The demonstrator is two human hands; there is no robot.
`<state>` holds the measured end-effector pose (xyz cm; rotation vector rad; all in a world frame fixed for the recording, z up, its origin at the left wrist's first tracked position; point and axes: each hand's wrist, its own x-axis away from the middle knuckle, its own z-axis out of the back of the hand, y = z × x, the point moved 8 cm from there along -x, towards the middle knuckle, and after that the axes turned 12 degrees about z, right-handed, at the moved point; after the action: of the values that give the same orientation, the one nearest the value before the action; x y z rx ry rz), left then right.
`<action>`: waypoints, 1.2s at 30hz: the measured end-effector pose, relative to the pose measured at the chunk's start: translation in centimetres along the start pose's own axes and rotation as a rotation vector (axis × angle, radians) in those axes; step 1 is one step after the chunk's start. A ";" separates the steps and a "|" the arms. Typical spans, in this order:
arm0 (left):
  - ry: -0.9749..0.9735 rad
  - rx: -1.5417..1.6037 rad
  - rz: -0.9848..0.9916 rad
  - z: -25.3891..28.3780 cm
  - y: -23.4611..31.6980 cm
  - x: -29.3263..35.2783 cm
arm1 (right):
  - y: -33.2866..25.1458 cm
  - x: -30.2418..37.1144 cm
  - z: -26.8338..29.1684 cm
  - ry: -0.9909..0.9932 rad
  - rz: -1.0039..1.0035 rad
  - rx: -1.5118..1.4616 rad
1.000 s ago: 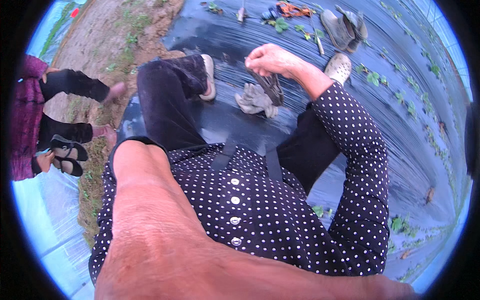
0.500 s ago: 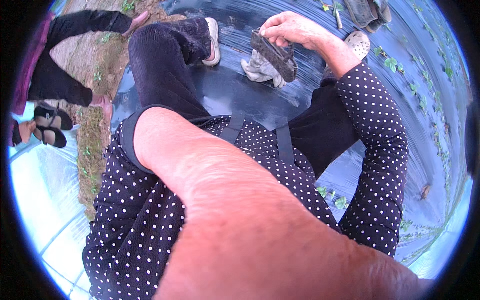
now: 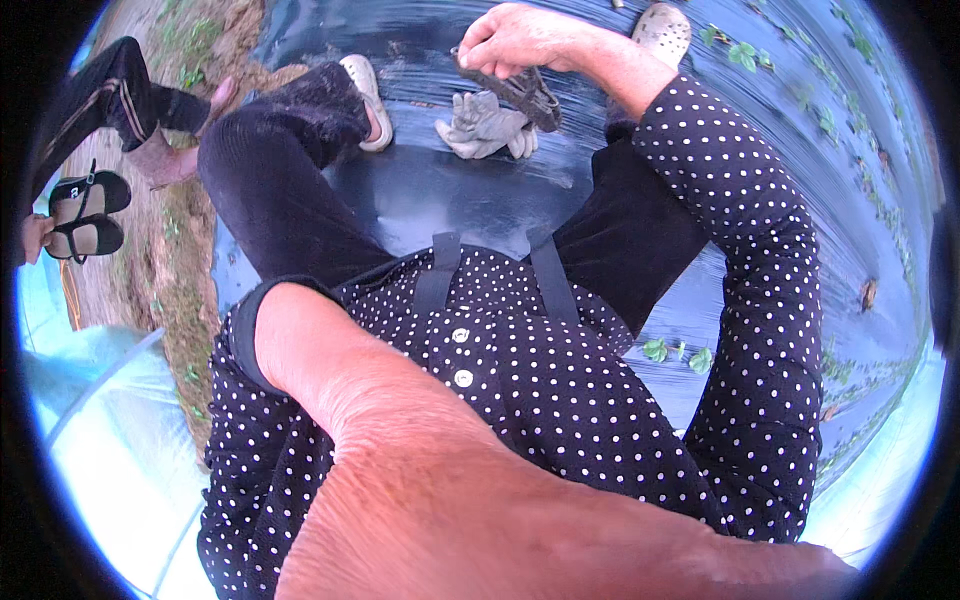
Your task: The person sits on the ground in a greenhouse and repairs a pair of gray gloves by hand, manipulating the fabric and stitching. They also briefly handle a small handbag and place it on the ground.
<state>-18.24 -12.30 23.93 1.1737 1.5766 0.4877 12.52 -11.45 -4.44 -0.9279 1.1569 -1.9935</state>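
Note:
My right hand (image 3: 515,40) pinches one end of a dark grey, dirt-covered hollow thing (image 3: 525,98), whose kind I cannot make out. It hangs at a slant from my fingers, just above and partly in front of some pale grey work gloves (image 3: 485,128) on the dark plastic sheet (image 3: 450,190). The gloves lie between my feet. Across the bottom, very close to the camera, my left forearm reaches to the right. Only part of my left hand (image 3: 730,570) shows at the lower right, blurred, and its fingers are hidden.
On the left, another person's hand (image 3: 38,238) holds a pair of black strapped shoes (image 3: 88,215); that person's bare feet are on the soil strip (image 3: 180,240). Small green plants (image 3: 745,55) come up through the sheeting at the right. A pale clog (image 3: 662,35) is on my right foot.
The view has shifted, so the gloves and my feet sit higher and farther left. Grey footwear at the upper right has left the picture. My right hand still holds the dark thing.

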 end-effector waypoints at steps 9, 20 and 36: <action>-0.090 0.206 0.203 5.9 -0.4 4.1 | -1.5 1.4 1.4 0.065 0.012 -0.069; 1.708 -0.387 0.381 24.3 -5.5 28.6 | -7.2 2.6 3.1 0.287 0.216 -0.219; 1.294 -0.609 0.474 19.3 -5.7 24.9 | -15.6 7.2 -2.1 -0.109 0.631 -0.398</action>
<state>-2.20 1.93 0.18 0.6972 1.8741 2.1830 4.12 -10.00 10.63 -0.7194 1.5776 -1.2211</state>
